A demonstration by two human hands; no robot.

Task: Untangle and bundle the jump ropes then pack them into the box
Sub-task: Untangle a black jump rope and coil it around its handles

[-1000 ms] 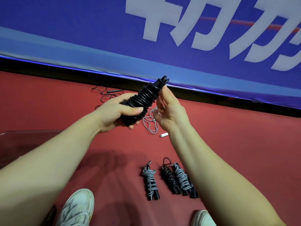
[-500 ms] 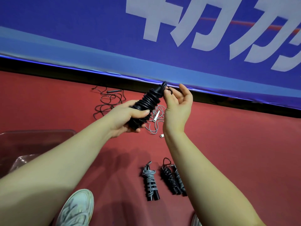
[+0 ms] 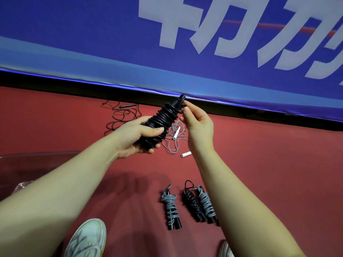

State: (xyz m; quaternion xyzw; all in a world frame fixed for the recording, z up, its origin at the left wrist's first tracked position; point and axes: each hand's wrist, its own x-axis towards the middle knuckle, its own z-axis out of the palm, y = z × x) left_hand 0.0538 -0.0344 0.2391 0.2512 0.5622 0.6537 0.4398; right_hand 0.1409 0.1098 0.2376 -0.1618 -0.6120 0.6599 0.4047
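My left hand [image 3: 137, 138] grips the lower part of a black jump rope bundle [image 3: 163, 117], its cord coiled tightly round the handles and tilted up to the right. My right hand [image 3: 196, 123] pinches the cord's loose end at the bundle's top. On the red floor below lie three finished bundles: a grey one [image 3: 171, 207], a black one [image 3: 192, 202] and a second grey one [image 3: 207, 205]. Farther off lie a tangled black rope [image 3: 118, 115] and a loose grey rope with white handles [image 3: 176, 138]. A clear plastic box [image 3: 37, 164] sits at the left, partly behind my arm.
A blue banner with white lettering [image 3: 185, 43] stands along the back, a black strip beneath it. My white shoes [image 3: 87, 240] show at the bottom edge. Red floor stretches to the right.
My right hand moved from beside the bundle up to its top end and now pinches the cord there. The bundle has tilted slightly lower in my left hand.
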